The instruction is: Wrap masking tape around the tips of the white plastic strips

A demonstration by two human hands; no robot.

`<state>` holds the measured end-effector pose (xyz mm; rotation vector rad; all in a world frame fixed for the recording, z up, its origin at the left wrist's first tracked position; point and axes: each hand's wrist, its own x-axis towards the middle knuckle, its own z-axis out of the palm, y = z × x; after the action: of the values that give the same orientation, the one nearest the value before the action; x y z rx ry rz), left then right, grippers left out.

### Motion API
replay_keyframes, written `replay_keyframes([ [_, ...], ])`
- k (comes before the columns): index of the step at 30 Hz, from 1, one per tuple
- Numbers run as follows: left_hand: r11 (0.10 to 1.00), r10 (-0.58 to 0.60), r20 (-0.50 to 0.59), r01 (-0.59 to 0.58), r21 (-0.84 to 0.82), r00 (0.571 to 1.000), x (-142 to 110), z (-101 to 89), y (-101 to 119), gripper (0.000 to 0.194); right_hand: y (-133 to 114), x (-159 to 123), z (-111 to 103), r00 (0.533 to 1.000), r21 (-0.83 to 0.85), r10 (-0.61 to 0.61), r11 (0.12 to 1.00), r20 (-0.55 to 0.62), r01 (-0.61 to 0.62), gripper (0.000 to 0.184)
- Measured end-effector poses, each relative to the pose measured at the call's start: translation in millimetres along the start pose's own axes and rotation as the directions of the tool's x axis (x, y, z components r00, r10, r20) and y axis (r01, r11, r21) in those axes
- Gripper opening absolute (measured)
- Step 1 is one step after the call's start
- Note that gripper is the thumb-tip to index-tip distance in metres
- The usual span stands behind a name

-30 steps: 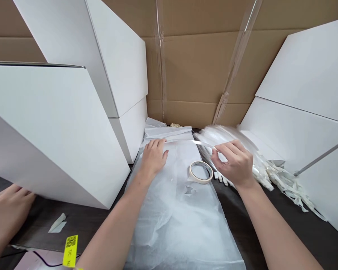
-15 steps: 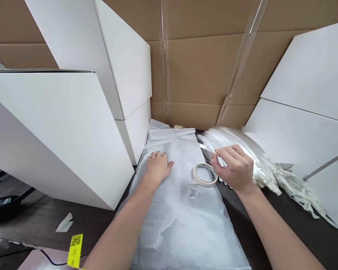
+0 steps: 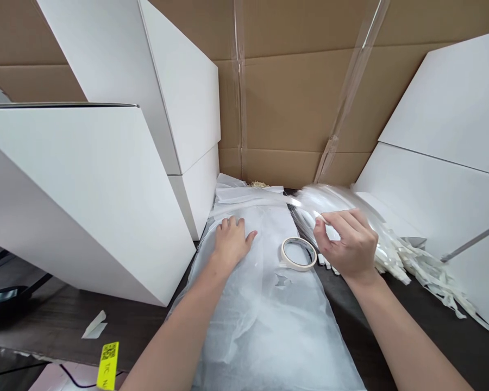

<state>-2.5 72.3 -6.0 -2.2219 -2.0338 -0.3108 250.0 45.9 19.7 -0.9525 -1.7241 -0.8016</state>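
My left hand (image 3: 231, 243) lies flat with fingers apart on a translucent white plastic sheet (image 3: 269, 326), which is wrinkled and spread over the dark table. Thumb and fingertips of my right hand (image 3: 348, 243) pinch the end of a thin, shiny translucent strip (image 3: 294, 201). That strip runs leftward above the sheet, and its far end fades into the white. Between my hands, a roll of cream masking tape (image 3: 299, 254) rests on the sheet beside a small torn patch. Behind my right hand is a bundle of similar clear strips (image 3: 385, 247) with pale ends.
White boxes (image 3: 85, 190) stand close on the left, and more white boxes (image 3: 440, 163) are on the right. Taped brown cardboard (image 3: 285, 103) closes off the back. A yellow label (image 3: 107, 365) and a paper scrap (image 3: 94, 326) are at lower left.
My right hand has moved slightly to the right with the strip, which now stretches out more visibly over the sheet. My left hand stays pressed on the sheet.
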Motion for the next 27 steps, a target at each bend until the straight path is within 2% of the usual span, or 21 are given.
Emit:
replay_keyframes([
  [2, 0.995, 0.067, -0.103, -0.074, -0.064, 0.992, 0.8, -11.1, 1.0, 0.034, -4.7, -0.9, 2.8, 0.998, 0.024, -0.006, 1.000, 0.060, 0.005, 0.009],
  [4, 0.965, 0.201, -0.265, -0.238, -0.115, 0.943, -0.1, -23.3, 3.7, 0.030, -10.2, -2.3, 6.8, 0.991, 0.047, -0.032, 0.999, 0.132, 0.026, 0.012],
  [5, 0.930, 0.291, -0.358, -0.351, -0.114, 0.887, -1.3, -28.6, 6.0, 0.028, -12.9, -3.0, 8.9, 0.986, 0.056, -0.050, 0.998, 0.162, 0.041, 0.013],
  [6, 0.881, 0.382, -0.441, -0.465, -0.093, 0.812, -3.1, -32.7, 9.0, 0.025, -15.6, -3.5, 10.7, 0.980, 0.067, -0.071, 0.996, 0.185, 0.060, 0.015],
  [8, 0.769, 0.530, -0.525, -0.638, -0.032, 0.666, -7.2, -36.4, 16.8, 0.021, -20.4, -3.9, 13.4, 0.971, 0.094, -0.122, 0.990, 0.208, 0.105, 0.017],
  [9, 0.727, 0.577, -0.528, -0.686, -0.015, 0.623, -9.2, -36.0, 21.1, 0.026, -22.4, -3.7, 14.1, 0.967, 0.106, -0.147, 0.986, 0.210, 0.127, 0.018],
  [10, 0.696, 0.614, -0.512, -0.718, -0.007, 0.600, -10.8, -34.3, 25.2, 0.032, -24.0, -3.3, 14.4, 0.963, 0.115, -0.168, 0.982, 0.210, 0.147, 0.018],
  [13, 0.648, 0.681, -0.436, -0.761, -0.014, 0.588, -12.5, -26.0, 34.5, 0.041, -26.4, -1.8, 13.7, 0.952, 0.125, -0.212, 0.974, 0.220, 0.188, 0.018],
  [18, 0.664, 0.689, -0.382, -0.748, -0.007, 0.616, -11.4, -21.7, 37.0, 0.022, -23.5, 1.0, 5.9, 0.913, 0.164, -0.255, 0.963, 0.318, 0.212, 0.021],
  [20, 0.660, 0.707, -0.316, -0.750, -0.027, 0.633, -12.6, -22.5, 36.6, 0.015, -22.5, 3.3, -1.5, 0.868, 0.215, -0.266, 0.958, 0.420, 0.189, 0.023],
  [24, 0.614, 0.766, -0.149, -0.780, -0.116, 0.625, -16.0, -21.5, 36.9, 0.008, -21.6, 9.5, -17.4, 0.685, 0.323, -0.256, 0.946, 0.682, 0.033, 0.029],
  [25, 0.604, 0.775, -0.126, -0.784, -0.141, 0.620, -16.7, -21.0, 36.9, 0.008, -20.8, 10.8, -19.9, 0.660, 0.331, -0.247, 0.944, 0.710, -0.002, 0.031],
  [26, 0.599, 0.779, -0.111, -0.785, -0.161, 0.617, -17.1, -20.6, 36.8, 0.008, -19.5, 11.7, -21.4, 0.663, 0.333, -0.232, 0.943, 0.712, -0.027, 0.033],
  [27, 0.597, 0.780, -0.100, -0.783, -0.177, 0.617, -17.5, -20.4, 36.5, 0.007, -17.6, 12.3, -22.1, 0.691, 0.327, -0.209, 0.944, 0.692, -0.042, 0.034],
])
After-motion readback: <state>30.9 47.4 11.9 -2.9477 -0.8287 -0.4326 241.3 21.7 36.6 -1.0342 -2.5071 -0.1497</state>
